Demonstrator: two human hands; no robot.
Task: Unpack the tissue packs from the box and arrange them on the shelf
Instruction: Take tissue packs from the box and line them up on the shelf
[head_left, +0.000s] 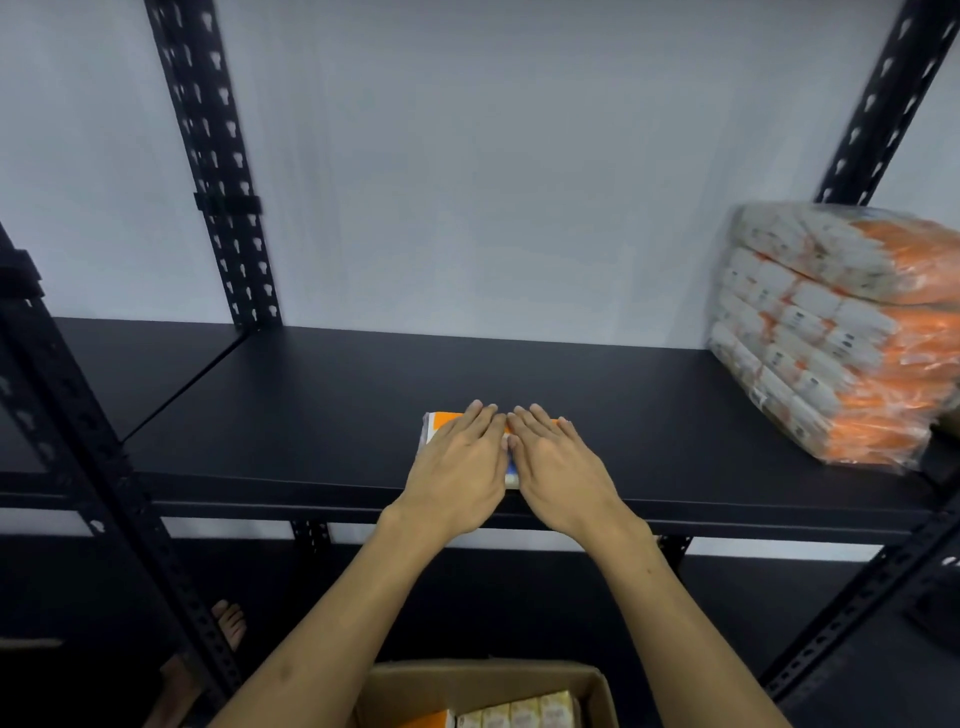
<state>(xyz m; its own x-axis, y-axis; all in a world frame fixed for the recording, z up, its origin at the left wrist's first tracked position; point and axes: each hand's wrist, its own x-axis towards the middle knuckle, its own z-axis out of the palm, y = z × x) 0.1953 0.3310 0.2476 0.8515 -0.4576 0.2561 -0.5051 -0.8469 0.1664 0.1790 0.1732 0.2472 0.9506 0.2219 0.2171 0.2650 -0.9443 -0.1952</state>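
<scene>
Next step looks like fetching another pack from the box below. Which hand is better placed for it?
Probably the right hand, though only slightly. Both hands lie flat on the pack on the shelf; the box opens below the right forearm, while the left hand would have to cross over.

Head view, downward, near shelf (322, 415)

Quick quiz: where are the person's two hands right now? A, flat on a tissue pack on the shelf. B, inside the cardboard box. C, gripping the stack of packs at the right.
A: the left hand and right hand lie side by side, fingers straight, on the tissue pack near the shelf's front edge.
</scene>
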